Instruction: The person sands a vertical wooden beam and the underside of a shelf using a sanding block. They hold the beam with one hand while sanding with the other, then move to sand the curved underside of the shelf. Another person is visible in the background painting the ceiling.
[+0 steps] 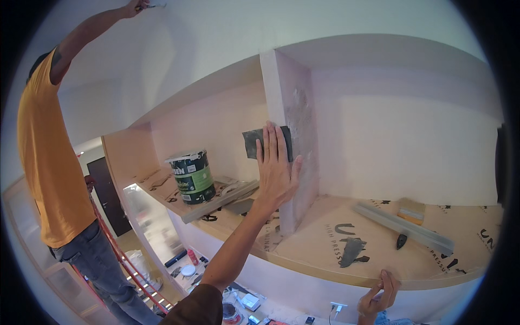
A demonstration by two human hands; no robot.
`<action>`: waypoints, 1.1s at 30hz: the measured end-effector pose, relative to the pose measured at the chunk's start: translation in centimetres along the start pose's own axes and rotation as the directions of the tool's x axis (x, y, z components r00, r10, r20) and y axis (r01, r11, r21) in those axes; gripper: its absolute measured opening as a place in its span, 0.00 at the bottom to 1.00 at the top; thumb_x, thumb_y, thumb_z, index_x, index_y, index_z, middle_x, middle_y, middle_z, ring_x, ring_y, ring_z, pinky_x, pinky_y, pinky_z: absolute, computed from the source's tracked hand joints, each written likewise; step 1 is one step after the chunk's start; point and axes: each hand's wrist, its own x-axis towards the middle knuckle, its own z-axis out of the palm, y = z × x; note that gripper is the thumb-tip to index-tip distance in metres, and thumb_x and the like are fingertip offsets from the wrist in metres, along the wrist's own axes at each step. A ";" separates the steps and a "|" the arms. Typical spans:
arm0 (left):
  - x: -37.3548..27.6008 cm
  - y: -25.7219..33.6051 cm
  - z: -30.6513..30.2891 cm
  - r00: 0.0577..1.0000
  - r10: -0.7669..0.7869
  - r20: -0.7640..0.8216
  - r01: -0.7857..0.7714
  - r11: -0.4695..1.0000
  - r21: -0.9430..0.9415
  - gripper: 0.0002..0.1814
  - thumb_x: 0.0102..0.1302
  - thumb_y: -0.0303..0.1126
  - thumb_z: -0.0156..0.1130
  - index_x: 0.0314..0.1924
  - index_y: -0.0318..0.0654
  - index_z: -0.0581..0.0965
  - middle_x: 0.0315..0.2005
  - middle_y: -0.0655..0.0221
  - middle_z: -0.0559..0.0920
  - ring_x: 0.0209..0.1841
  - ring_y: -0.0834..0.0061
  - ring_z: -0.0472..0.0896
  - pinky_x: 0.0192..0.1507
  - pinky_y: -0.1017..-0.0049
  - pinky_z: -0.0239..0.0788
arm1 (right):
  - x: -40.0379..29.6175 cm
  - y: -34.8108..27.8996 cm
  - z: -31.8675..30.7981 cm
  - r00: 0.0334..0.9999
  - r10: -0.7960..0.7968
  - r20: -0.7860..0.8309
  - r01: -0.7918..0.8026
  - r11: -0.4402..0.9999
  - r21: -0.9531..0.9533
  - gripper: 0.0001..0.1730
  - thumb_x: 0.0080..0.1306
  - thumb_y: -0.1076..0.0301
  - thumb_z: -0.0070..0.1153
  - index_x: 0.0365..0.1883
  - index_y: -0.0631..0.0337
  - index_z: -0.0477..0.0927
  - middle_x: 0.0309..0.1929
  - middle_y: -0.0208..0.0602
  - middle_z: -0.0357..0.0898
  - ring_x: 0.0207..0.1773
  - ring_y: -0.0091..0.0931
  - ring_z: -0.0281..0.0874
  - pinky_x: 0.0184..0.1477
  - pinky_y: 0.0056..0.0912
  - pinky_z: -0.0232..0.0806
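My left hand lies flat with its fingers on a dark grey sheet of sandpaper. It presses the sheet against the front edge of a white upright divider between two shelf niches. Rough grey patches of filler mark the divider's right face. Low on the right, my right hand has bent fingers at the front edge of the shelf and shows no tool. Above it on the shelf lie a grey scrap of sandpaper and a long grey straight bar.
A paint can stands in the left niche beside another bar. On the right shelf lie a putty knife and a small black pointed piece. A co-worker stands at left by a red ladder. Below is a cluttered countertop.
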 end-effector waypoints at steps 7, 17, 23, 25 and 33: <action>-4.4 -1.4 0.7 0.998 0.015 0.055 -0.016 1.000 0.020 0.41 0.82 0.44 0.42 0.83 0.25 0.44 0.83 0.41 0.44 0.86 0.46 0.40 0.83 0.46 0.29 | -3.4 1.8 0.2 0.972 0.030 0.232 0.026 0.972 -0.234 0.18 0.74 0.62 0.54 0.54 0.63 0.87 0.48 0.48 0.87 0.50 0.47 0.84 0.53 0.58 0.71; 0.9 -0.8 0.3 0.996 0.091 -0.014 -0.090 0.993 0.079 0.39 0.84 0.45 0.40 0.83 0.26 0.46 0.84 0.43 0.46 0.86 0.48 0.42 0.83 0.48 0.31 | -1.4 1.0 -0.4 0.991 -0.045 0.122 0.044 0.999 0.009 0.16 0.64 0.69 0.60 0.49 0.63 0.88 0.37 0.44 0.87 0.37 0.40 0.84 0.40 0.51 0.70; 9.4 -1.2 -2.8 0.992 0.114 -0.059 -0.106 0.987 0.117 0.43 0.81 0.49 0.46 0.83 0.28 0.48 0.83 0.43 0.47 0.86 0.49 0.44 0.83 0.47 0.29 | -1.3 2.5 0.0 0.986 -0.128 0.104 0.114 0.985 0.132 0.14 0.61 0.72 0.60 0.44 0.65 0.87 0.31 0.42 0.87 0.27 0.38 0.82 0.28 0.47 0.68; 4.0 -0.3 1.0 0.988 0.133 -0.078 -0.131 0.991 0.027 0.42 0.82 0.49 0.45 0.83 0.28 0.48 0.84 0.45 0.47 0.86 0.51 0.44 0.83 0.48 0.30 | -8.5 6.7 0.9 0.996 -0.080 0.046 0.080 0.997 0.006 0.13 0.60 0.73 0.60 0.44 0.65 0.87 0.33 0.43 0.87 0.28 0.39 0.83 0.29 0.48 0.69; 9.4 -1.3 -3.0 0.996 0.055 -0.063 -0.050 0.995 0.086 0.43 0.82 0.49 0.43 0.83 0.26 0.47 0.83 0.40 0.47 0.86 0.47 0.41 0.82 0.45 0.29 | -0.2 1.8 -0.3 0.979 -0.201 0.043 0.185 0.950 0.250 0.11 0.63 0.75 0.59 0.44 0.66 0.86 0.40 0.49 0.89 0.36 0.43 0.86 0.37 0.51 0.76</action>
